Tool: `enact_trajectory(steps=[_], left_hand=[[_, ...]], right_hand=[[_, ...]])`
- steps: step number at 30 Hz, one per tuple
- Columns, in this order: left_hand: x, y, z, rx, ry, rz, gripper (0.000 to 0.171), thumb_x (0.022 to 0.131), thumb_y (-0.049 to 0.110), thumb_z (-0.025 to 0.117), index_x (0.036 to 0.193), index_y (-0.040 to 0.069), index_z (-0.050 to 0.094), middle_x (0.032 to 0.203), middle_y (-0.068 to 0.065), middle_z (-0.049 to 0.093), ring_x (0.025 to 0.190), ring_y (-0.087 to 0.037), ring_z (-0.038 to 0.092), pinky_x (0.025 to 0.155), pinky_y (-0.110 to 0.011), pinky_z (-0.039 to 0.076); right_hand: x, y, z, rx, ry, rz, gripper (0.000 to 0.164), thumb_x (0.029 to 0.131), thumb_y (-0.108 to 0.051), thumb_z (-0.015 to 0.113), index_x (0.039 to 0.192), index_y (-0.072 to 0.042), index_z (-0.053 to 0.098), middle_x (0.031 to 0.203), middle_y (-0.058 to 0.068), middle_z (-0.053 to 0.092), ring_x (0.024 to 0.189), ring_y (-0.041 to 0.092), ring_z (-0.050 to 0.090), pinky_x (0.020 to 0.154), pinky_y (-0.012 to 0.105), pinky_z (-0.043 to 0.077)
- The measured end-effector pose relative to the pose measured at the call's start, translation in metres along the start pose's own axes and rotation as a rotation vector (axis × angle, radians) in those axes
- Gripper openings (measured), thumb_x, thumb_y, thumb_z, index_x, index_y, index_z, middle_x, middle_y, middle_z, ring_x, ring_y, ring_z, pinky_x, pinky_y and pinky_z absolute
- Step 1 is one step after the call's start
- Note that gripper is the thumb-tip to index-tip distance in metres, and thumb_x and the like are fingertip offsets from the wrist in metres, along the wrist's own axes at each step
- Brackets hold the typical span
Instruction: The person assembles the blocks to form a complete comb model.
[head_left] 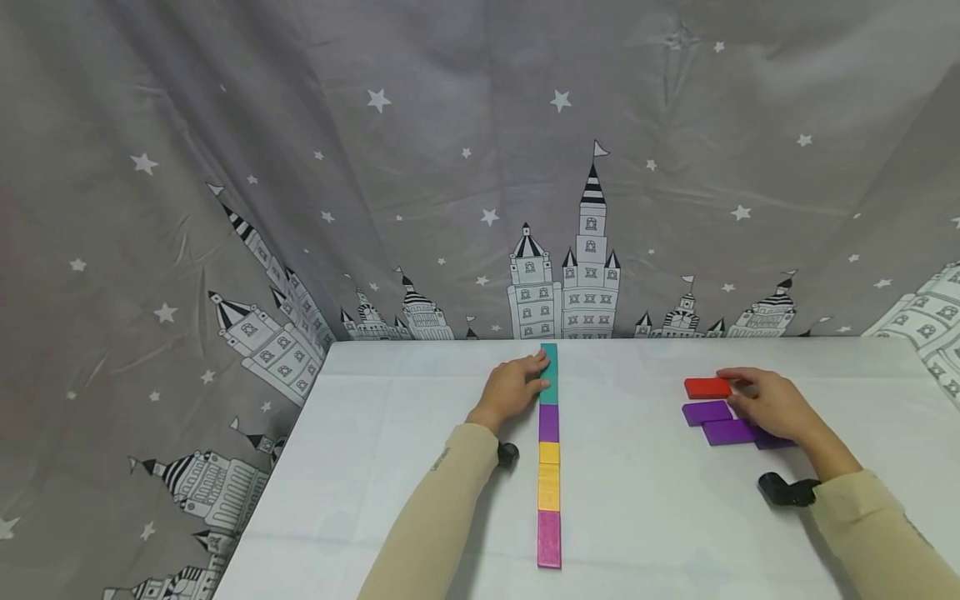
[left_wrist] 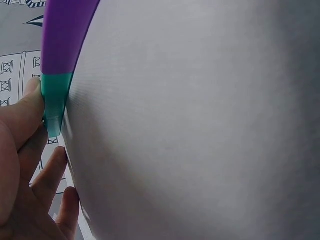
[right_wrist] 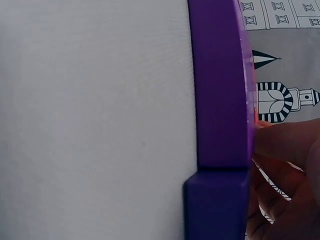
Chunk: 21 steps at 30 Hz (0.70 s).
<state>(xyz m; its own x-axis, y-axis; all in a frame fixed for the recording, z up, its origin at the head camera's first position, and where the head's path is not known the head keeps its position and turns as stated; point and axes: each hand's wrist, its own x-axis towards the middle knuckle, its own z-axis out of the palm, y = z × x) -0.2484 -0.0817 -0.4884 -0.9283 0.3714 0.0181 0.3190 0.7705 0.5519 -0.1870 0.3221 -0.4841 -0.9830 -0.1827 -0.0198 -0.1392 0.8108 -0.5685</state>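
In the head view my left hand (head_left: 512,389) lies along the left side of a teal block (head_left: 550,375), the far end of a straight column of flat blocks. The thumb and fingertips touch its edge, and the other fingers stand apart in the left wrist view. My right hand (head_left: 772,404) pinches the right end of a red block (head_left: 707,388) between thumb and index finger. Close in front of the red block lie several purple blocks (head_left: 727,432), partly under the right hand in the head view. In the right wrist view, purple blocks hide most of the red one.
Nearer than the teal block, the column continues with a purple block (head_left: 549,423), yellow blocks (head_left: 549,487) and a pink block (head_left: 549,540). All lie on a white-covered table (head_left: 645,517). A grey curtain (head_left: 450,192) with castles and stars hangs behind its far edge.
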Motion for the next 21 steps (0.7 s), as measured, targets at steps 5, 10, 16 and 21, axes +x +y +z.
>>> enact_trajectory(steps=[5, 10, 16, 21], left_hand=[[0.0011, -0.0008, 0.0007, -0.001, -0.002, -0.009, 0.049, 0.098, 0.029, 0.067, 0.143, 0.015, 0.056, 0.152, 0.009, 0.046, 0.142, -0.02, 0.043, 0.12, -0.044, 0.03], [0.0015, -0.0023, 0.0025, -0.008, -0.011, -0.011, 0.049, 0.098, 0.03, 0.066, 0.144, 0.016, 0.056, 0.152, 0.01, 0.045, 0.142, -0.021, 0.042, 0.121, -0.044, 0.029], [0.0003, -0.0032, 0.0024, -0.014, -0.012, -0.005, 0.049, 0.098, 0.029, 0.067, 0.144, 0.015, 0.056, 0.152, 0.009, 0.045, 0.142, -0.021, 0.042, 0.121, -0.044, 0.029], [-0.0008, -0.0034, 0.0014, -0.019, -0.002, 0.001, 0.049, 0.097, 0.028, 0.067, 0.143, 0.015, 0.056, 0.152, 0.009, 0.046, 0.142, -0.021, 0.043, 0.12, -0.043, 0.03]], right_hand=[[0.0023, 0.0011, 0.0001, -0.015, -0.004, 0.012, 0.043, 0.092, -0.003, 0.066, 0.132, 0.009, 0.056, 0.122, 0.039, 0.057, 0.106, 0.055, 0.06, 0.087, 0.068, 0.051], [0.0021, 0.0021, 0.0003, -0.024, 0.004, 0.028, 0.04, 0.091, -0.005, 0.068, 0.128, 0.008, 0.06, 0.121, 0.038, 0.057, 0.105, 0.054, 0.059, 0.087, 0.069, 0.05], [-0.0018, 0.0017, -0.002, -0.011, 0.015, 0.03, 0.044, 0.091, -0.013, 0.072, 0.129, 0.007, 0.06, 0.119, 0.036, 0.059, 0.104, 0.053, 0.06, 0.085, 0.067, 0.053], [-0.0037, -0.003, -0.0044, 0.0, 0.042, 0.033, 0.049, 0.091, -0.018, 0.073, 0.132, 0.005, 0.058, 0.119, 0.036, 0.059, 0.103, 0.052, 0.058, 0.081, 0.065, 0.054]])
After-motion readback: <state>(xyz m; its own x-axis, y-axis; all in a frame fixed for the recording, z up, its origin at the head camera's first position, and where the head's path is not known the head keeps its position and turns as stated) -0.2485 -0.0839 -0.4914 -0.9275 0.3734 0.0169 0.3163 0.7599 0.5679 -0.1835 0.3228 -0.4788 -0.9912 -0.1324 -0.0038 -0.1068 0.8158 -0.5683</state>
